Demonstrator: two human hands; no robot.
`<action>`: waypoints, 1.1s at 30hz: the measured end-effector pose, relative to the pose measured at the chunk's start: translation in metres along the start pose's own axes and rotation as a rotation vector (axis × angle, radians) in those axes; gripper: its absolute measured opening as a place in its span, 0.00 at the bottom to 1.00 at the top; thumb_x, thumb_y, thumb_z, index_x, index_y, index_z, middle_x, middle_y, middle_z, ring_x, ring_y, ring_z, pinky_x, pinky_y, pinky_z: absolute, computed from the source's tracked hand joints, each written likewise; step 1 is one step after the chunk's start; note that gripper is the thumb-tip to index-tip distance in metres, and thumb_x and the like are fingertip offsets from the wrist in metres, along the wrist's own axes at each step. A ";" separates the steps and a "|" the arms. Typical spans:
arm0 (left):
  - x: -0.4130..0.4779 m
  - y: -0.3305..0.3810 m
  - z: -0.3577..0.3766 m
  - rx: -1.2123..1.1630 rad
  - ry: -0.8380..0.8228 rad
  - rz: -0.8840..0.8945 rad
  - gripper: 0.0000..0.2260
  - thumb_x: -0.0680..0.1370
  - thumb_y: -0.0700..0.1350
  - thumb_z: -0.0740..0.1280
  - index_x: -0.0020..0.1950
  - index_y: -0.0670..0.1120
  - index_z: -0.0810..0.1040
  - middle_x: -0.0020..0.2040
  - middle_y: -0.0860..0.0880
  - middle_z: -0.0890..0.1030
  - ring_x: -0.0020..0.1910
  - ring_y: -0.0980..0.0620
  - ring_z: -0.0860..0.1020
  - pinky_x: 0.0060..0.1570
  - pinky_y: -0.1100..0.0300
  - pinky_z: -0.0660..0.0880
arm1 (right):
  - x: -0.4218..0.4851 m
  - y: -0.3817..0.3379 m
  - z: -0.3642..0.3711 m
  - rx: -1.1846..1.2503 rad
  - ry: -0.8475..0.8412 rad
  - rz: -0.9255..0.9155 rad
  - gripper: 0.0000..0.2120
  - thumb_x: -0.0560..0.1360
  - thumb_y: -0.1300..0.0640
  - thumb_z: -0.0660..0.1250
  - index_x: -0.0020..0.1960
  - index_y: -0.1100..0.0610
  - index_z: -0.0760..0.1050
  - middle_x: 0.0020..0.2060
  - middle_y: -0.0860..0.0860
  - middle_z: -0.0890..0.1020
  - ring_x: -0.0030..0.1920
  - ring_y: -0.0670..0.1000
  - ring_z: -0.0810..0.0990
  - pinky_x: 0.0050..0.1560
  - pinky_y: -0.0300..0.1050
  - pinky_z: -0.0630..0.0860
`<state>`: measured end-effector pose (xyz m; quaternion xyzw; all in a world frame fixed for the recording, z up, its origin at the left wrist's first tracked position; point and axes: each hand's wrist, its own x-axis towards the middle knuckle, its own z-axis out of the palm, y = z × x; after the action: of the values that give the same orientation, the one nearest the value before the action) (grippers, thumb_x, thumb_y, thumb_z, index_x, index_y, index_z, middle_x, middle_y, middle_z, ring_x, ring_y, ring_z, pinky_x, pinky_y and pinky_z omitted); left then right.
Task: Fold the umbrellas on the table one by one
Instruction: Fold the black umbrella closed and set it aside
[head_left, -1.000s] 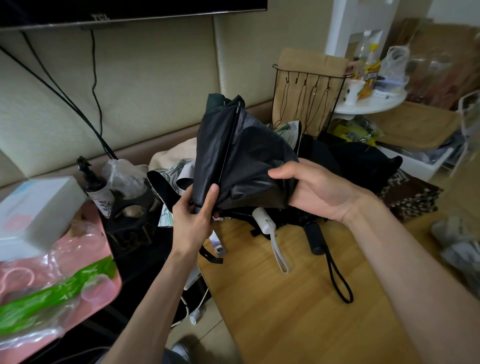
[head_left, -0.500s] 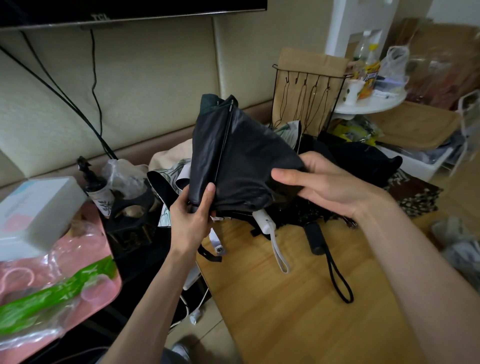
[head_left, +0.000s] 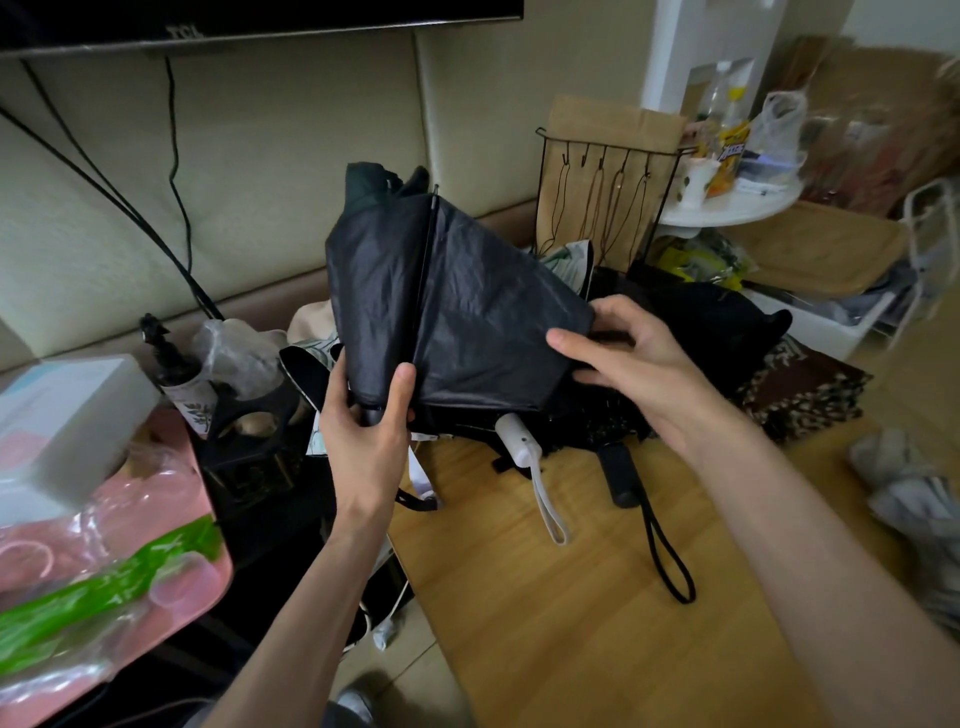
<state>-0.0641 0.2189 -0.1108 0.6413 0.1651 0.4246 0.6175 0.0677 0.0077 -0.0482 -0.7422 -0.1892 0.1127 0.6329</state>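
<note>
Black folding umbrella (head_left: 467, 312), its thin matte canopy half gathered, is held in the air over the far left edge of the light wooden table (head_left: 571, 639), with its tip pointing up and away toward the padded beige wall. One dark metal rib (head_left: 425, 270) runs straight down the front of the cloth. The left hand (head_left: 366, 436) grips the umbrella's lower end, fingers wrapped round the bunched fabric and the black stem below it, thumb pressed on the front panel. The right hand (head_left: 639, 369) pinches the canopy's right edge, thumb in front and fingers curled behind (the cloth hides what the fingertips catch).

Under the held umbrella a heap of other umbrellas lies on the table. A white plastic handle with a white wrist strap (head_left: 519, 449) pokes toward the viewer. Just beside it on the right is a black cylindrical handle with a black cord loop (head_left: 621, 478). Dark crumpled canopies (head_left: 717, 327) pile up behind them, and a brown patterned one (head_left: 800, 389) lies at the heap's right end. A black wire rack (head_left: 597, 208) stands behind the heap. Left of the table sits a pink tray (head_left: 215, 566) carrying a white box (head_left: 67, 415).
</note>
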 end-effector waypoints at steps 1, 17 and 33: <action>-0.001 0.001 0.001 0.012 0.005 0.013 0.24 0.81 0.53 0.73 0.74 0.45 0.75 0.52 0.50 0.86 0.45 0.52 0.85 0.46 0.54 0.84 | -0.001 0.002 0.005 0.085 0.019 0.055 0.26 0.70 0.47 0.82 0.64 0.49 0.77 0.61 0.50 0.83 0.58 0.49 0.86 0.59 0.52 0.84; -0.003 -0.003 0.000 0.040 0.038 -0.002 0.28 0.80 0.55 0.74 0.76 0.47 0.72 0.60 0.40 0.84 0.57 0.36 0.84 0.58 0.32 0.80 | 0.000 0.001 0.028 0.775 -0.013 0.393 0.23 0.76 0.54 0.76 0.68 0.60 0.77 0.63 0.58 0.84 0.63 0.56 0.84 0.63 0.51 0.81; -0.011 -0.007 0.005 0.195 -0.255 0.023 0.60 0.60 0.59 0.82 0.86 0.52 0.54 0.64 0.82 0.68 0.65 0.79 0.70 0.62 0.78 0.68 | -0.015 -0.064 0.054 0.411 -0.076 -0.087 0.08 0.81 0.64 0.69 0.60 0.61 0.83 0.55 0.56 0.88 0.57 0.54 0.87 0.51 0.46 0.85</action>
<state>-0.0643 0.2085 -0.1206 0.7488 0.1182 0.3288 0.5632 0.0237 0.0583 0.0043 -0.5838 -0.2176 0.1494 0.7678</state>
